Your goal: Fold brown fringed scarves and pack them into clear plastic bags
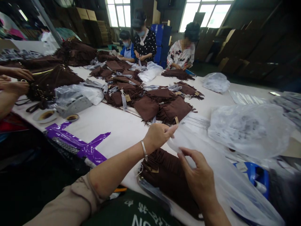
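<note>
A long translucent plastic bag stretches from my hands down to the lower right. My left hand, with a silver bangle on the wrist, pinches the bag's near end between thumb and fingers. Closer to me, my right hand grips the bag's edge with thumb and forefinger. Beneath both hands lies a dark brown fringed bag on the white table. A paper tag and a white cord show at its left end, and my right hand hides part of it.
Brown fringed pouches with tags are piled ahead. Clear plastic bags lie at right, above a blue holder. Purple tape covers the left table edge, near a stained dish. Co-workers' hands are at left; several people stand across the table.
</note>
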Tool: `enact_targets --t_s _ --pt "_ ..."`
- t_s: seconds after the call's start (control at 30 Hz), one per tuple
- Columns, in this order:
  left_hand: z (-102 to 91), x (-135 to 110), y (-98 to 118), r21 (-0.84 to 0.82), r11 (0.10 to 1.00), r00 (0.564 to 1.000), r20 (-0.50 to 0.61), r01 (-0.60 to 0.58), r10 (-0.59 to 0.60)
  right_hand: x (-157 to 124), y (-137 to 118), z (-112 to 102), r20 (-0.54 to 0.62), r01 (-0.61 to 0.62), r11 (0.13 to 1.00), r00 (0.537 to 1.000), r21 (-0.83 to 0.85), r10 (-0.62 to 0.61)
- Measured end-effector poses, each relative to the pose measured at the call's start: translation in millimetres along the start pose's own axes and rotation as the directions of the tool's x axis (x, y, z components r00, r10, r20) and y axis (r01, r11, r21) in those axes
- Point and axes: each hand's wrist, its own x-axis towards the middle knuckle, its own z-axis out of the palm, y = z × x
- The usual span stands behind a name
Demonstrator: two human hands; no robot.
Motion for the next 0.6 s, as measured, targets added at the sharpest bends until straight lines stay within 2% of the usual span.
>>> enact_targets --t_s 0.03,0.1,0.17,0.2,0.27,0.33,0.37,0.4,0.43,0.53,0.6 --pt "-1.6 2.0 -1.1 0.009 1.000 0.999 0.039 0.004 -0.004 1.9 -0.5 -2.6 0.010 -0.029 0.999 1.000 0.014 0.029" --pt "-5.7 4.5 -3.4 0.086 0.994 0.997 0.052 -0.065 0.061 6.5 -3.4 -8.6 0.026 -0.064 0.997 0.998 0.039 0.063" --pt "-12.1 4.7 -3.5 0.230 0.953 0.978 -0.012 -0.198 0.206 11.0 -7.6 -13.8 0.019 -0.024 0.999 1.000 0.034 0.023" --pt "-16.2 3.9 -2.0 0.300 0.914 0.953 -0.042 -0.274 0.299 12.9 -9.6 -15.6 0.011 0.008 1.000 1.000 0.025 -0.008" --pt "-25.4 1.3 3.9 0.373 0.813 0.869 -0.033 -0.448 0.494 15.5 -12.7 -17.2 -0.002 0.059 0.998 0.998 0.009 -0.059" --pt "-33.2 -1.2 11.0 0.337 0.703 0.755 0.037 -0.626 0.655 16.8 -14.2 -17.1 -0.011 0.090 0.996 0.996 -0.003 -0.090" --pt "-35.6 -1.9 13.8 0.298 0.662 0.709 0.078 -0.687 0.701 17.0 -14.6 -16.7 -0.016 0.106 0.994 0.994 -0.010 -0.106" --pt "-36.9 -2.0 15.7 0.259 0.644 0.685 0.115 -0.720 0.720 17.1 -14.9 -16.4 -0.018 0.123 0.992 0.992 -0.021 -0.123" --pt "-36.9 -1.5 16.5 0.224 0.648 0.683 0.147 -0.728 0.716 17.2 -15.2 -16.1 -0.022 0.143 0.989 0.989 -0.036 -0.144" --pt "-33.0 2.3 14.4 0.114 0.726 0.729 0.222 -0.678 0.647 17.5 -16.5 -16.1 -0.022 0.200 0.976 0.979 -0.085 -0.202" --pt "-30.3 4.9 12.4 -0.001 0.767 0.742 0.251 -0.642 0.622 17.9 -17.1 -16.8 -0.011 0.202 0.976 0.979 -0.085 -0.204"
